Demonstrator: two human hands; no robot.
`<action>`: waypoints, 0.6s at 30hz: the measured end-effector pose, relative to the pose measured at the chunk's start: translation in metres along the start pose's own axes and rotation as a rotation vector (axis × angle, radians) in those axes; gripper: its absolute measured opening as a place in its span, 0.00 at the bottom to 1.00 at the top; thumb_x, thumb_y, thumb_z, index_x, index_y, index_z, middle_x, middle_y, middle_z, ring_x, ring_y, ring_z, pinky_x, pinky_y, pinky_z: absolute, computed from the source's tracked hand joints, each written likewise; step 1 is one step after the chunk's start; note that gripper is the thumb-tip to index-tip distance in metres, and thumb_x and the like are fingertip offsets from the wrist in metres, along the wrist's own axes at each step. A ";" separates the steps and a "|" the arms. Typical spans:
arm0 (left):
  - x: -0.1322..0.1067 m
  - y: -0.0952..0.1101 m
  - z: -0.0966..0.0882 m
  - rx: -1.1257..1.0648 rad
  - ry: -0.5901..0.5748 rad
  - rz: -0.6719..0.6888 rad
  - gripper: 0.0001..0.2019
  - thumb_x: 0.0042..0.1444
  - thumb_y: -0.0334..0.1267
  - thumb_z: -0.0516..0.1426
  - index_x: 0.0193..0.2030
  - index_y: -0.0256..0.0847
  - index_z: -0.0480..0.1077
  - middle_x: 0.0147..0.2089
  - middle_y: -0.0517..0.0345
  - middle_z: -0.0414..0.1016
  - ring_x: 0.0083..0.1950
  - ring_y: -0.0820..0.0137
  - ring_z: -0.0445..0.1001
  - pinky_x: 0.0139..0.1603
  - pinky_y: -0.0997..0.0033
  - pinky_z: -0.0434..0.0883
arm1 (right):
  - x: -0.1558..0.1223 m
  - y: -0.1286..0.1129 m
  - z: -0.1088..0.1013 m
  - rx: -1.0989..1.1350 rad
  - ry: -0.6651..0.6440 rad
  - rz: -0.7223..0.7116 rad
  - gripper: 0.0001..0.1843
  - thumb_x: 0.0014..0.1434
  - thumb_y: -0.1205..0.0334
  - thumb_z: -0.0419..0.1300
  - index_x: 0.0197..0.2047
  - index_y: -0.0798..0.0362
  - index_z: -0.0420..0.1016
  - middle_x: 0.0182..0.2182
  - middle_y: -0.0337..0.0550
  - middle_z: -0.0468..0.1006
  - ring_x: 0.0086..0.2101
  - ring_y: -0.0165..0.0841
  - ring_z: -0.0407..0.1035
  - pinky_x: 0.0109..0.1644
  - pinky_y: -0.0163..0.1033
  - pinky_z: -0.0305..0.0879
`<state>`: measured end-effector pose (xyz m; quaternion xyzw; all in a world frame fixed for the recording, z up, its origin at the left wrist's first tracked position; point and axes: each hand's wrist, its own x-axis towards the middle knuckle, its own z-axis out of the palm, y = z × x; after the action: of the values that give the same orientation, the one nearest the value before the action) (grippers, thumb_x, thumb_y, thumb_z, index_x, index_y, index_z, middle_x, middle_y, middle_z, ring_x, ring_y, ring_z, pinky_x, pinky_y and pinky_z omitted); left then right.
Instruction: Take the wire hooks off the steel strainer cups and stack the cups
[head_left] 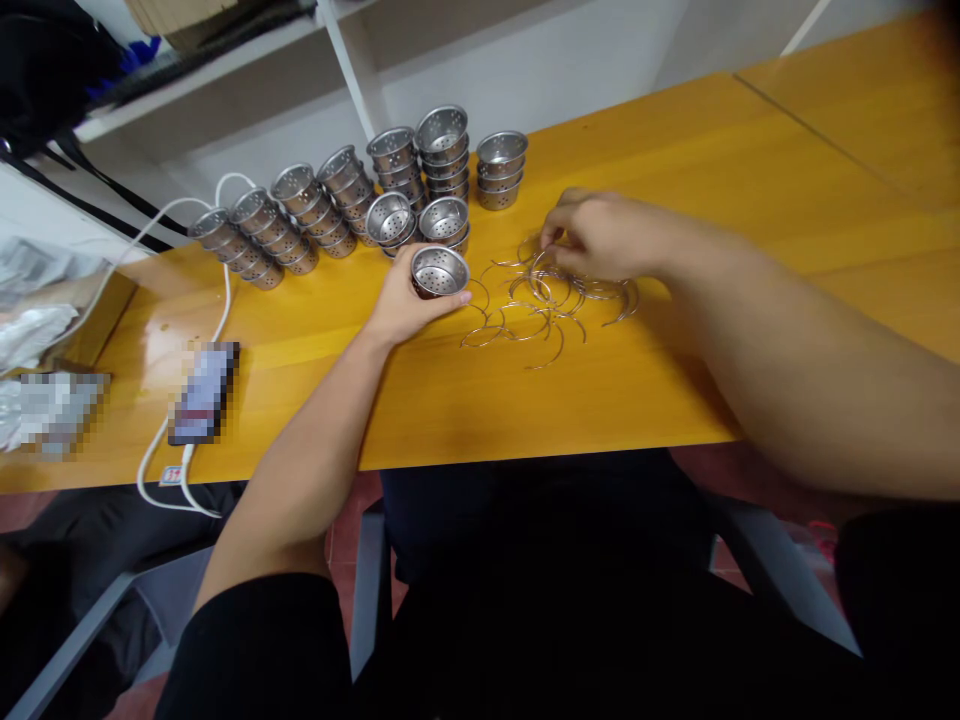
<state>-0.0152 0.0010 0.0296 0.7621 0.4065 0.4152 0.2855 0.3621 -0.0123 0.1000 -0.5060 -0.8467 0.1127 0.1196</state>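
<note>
My left hand [409,300] is wrapped round a perforated metal strainer cup [440,270], its open top facing up. My right hand [596,230] is over a loose pile of thin curved wires [555,290] on the table. Its thumb and fingers are pinched together at a curved wire at the pile's upper edge; how many wires they grip is hidden. Just behind my left hand stand two short stacks of similar cups, the left one [390,218] and the right one [445,220].
Taller stacks of strainer cups [291,210] line the back of the yellow table [465,400], with another stack [501,170] behind the wires. A phone [204,393] with a white cable [229,290] lies to the left. Plastic bags [45,340] are at far left.
</note>
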 end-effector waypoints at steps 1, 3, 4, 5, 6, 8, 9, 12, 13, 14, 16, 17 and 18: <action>0.000 0.000 0.000 -0.002 0.001 -0.005 0.52 0.47 0.73 0.91 0.71 0.50 0.83 0.73 0.41 0.86 0.80 0.39 0.85 0.92 0.28 0.78 | -0.001 0.000 -0.002 0.014 0.001 -0.001 0.08 0.74 0.68 0.68 0.51 0.45 0.80 0.66 0.63 0.87 0.59 0.57 0.83 0.77 0.61 0.79; 0.000 0.001 0.000 -0.017 -0.011 -0.013 0.52 0.48 0.75 0.90 0.70 0.49 0.82 0.72 0.42 0.87 0.78 0.40 0.86 0.90 0.30 0.80 | -0.003 0.001 -0.005 0.041 0.000 -0.011 0.06 0.76 0.66 0.66 0.52 0.44 0.80 0.67 0.63 0.87 0.59 0.56 0.82 0.78 0.61 0.78; 0.000 0.002 0.001 -0.028 -0.024 -0.015 0.53 0.48 0.76 0.89 0.70 0.49 0.81 0.71 0.42 0.88 0.76 0.41 0.87 0.89 0.31 0.82 | -0.005 0.000 -0.007 0.061 0.010 -0.016 0.05 0.77 0.64 0.65 0.53 0.44 0.80 0.66 0.64 0.88 0.59 0.56 0.82 0.79 0.62 0.78; 0.000 0.003 0.001 -0.039 -0.038 -0.014 0.53 0.48 0.78 0.88 0.70 0.49 0.81 0.70 0.42 0.88 0.75 0.42 0.88 0.87 0.32 0.83 | -0.006 -0.001 -0.009 0.086 0.030 -0.019 0.04 0.79 0.61 0.64 0.53 0.44 0.80 0.66 0.64 0.88 0.60 0.57 0.82 0.79 0.63 0.78; -0.001 0.005 0.001 -0.050 -0.052 -0.010 0.53 0.48 0.79 0.88 0.70 0.49 0.81 0.69 0.42 0.89 0.73 0.42 0.89 0.85 0.32 0.84 | -0.008 -0.003 -0.010 0.111 0.054 -0.023 0.05 0.80 0.58 0.63 0.54 0.43 0.80 0.65 0.65 0.89 0.60 0.58 0.82 0.79 0.65 0.78; -0.002 0.010 0.001 -0.070 -0.079 0.003 0.54 0.47 0.81 0.87 0.69 0.48 0.81 0.69 0.42 0.90 0.72 0.43 0.91 0.84 0.34 0.85 | -0.011 -0.008 -0.013 0.163 0.122 -0.029 0.09 0.81 0.51 0.62 0.56 0.42 0.82 0.65 0.65 0.89 0.61 0.61 0.83 0.79 0.67 0.79; -0.003 0.013 0.001 -0.077 -0.095 0.006 0.55 0.47 0.82 0.86 0.70 0.48 0.81 0.70 0.41 0.91 0.73 0.42 0.91 0.84 0.35 0.86 | -0.013 -0.012 -0.014 0.192 0.161 -0.030 0.11 0.82 0.48 0.62 0.56 0.41 0.83 0.65 0.66 0.89 0.61 0.61 0.83 0.79 0.67 0.80; -0.007 0.023 0.001 -0.092 -0.155 0.002 0.59 0.48 0.81 0.86 0.77 0.48 0.80 0.76 0.38 0.90 0.77 0.41 0.90 0.84 0.36 0.86 | -0.015 -0.028 -0.010 0.298 0.297 -0.015 0.16 0.82 0.40 0.65 0.56 0.42 0.84 0.64 0.66 0.88 0.60 0.61 0.85 0.76 0.66 0.82; -0.008 0.026 0.001 -0.094 -0.174 0.005 0.60 0.49 0.80 0.86 0.80 0.49 0.79 0.78 0.38 0.89 0.78 0.40 0.89 0.85 0.36 0.86 | -0.015 -0.034 -0.007 0.343 0.332 -0.003 0.18 0.82 0.38 0.66 0.57 0.42 0.84 0.62 0.65 0.89 0.58 0.60 0.85 0.73 0.66 0.84; -0.009 0.028 0.002 -0.096 -0.190 0.016 0.61 0.49 0.80 0.86 0.82 0.49 0.78 0.80 0.37 0.88 0.80 0.39 0.89 0.86 0.35 0.86 | -0.014 -0.040 -0.002 0.386 0.351 0.010 0.20 0.82 0.36 0.66 0.57 0.43 0.84 0.60 0.64 0.90 0.56 0.59 0.86 0.69 0.65 0.86; -0.011 0.033 0.003 -0.094 -0.212 0.054 0.61 0.50 0.79 0.86 0.83 0.49 0.79 0.82 0.36 0.86 0.84 0.37 0.87 0.88 0.33 0.84 | -0.008 -0.048 0.012 0.448 0.356 0.033 0.24 0.84 0.31 0.64 0.60 0.42 0.85 0.57 0.61 0.91 0.54 0.59 0.86 0.65 0.66 0.88; -0.011 0.036 0.004 -0.092 -0.219 0.068 0.60 0.51 0.79 0.86 0.82 0.49 0.79 0.83 0.36 0.86 0.85 0.37 0.86 0.88 0.33 0.84 | -0.003 -0.050 0.020 0.465 0.355 0.040 0.27 0.84 0.27 0.63 0.63 0.41 0.86 0.57 0.59 0.92 0.55 0.60 0.86 0.65 0.67 0.88; -0.012 0.037 0.005 -0.093 -0.223 0.075 0.59 0.51 0.78 0.86 0.80 0.49 0.80 0.83 0.35 0.87 0.84 0.37 0.87 0.88 0.33 0.84 | 0.002 -0.050 0.028 0.482 0.371 0.041 0.31 0.84 0.23 0.62 0.64 0.39 0.86 0.57 0.57 0.93 0.56 0.61 0.86 0.65 0.68 0.88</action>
<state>-0.0006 -0.0284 0.0515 0.8042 0.3238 0.3564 0.3484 0.3106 -0.0356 0.0889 -0.4922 -0.7489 0.2184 0.3863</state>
